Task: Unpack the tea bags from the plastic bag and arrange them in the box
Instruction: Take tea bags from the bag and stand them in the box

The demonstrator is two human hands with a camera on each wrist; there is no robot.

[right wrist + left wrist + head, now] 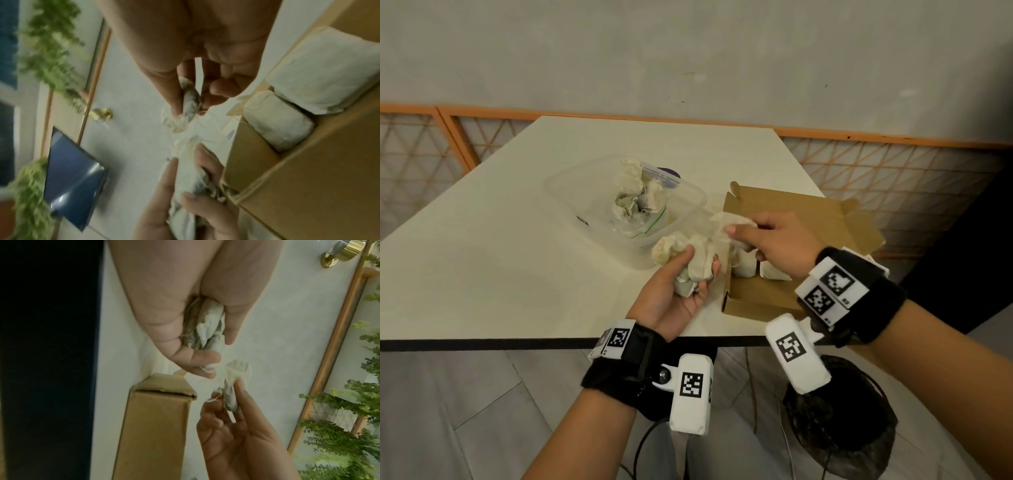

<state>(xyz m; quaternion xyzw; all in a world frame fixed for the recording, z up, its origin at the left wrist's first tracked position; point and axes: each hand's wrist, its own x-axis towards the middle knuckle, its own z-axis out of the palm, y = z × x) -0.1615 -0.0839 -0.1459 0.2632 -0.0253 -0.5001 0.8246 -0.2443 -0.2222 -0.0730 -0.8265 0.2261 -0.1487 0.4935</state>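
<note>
White table (pixel 482 260), mid-frame. Left hand (pixel 674 294) clutches a bunch of tea bags (pixel 688 257) as a ready supply; right hand (pixel 774 240) pinches one bag (pixel 722 221) over the box (pixel 763 301) at right. Plastic bag (pixel 640 219) sits in a tub (pixel 571 192), upper centre.

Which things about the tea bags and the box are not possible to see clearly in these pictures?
- Number of tea bags in the left hand: head view, they are one crumpled bunch partly covered by fingers.
- Full contents of the box: head view, the right hand and wrist band cover part of the inside.
- Number left in the plastic bag: too small and bunched together.
- Strings or tags: wrist views are blurred.
</note>
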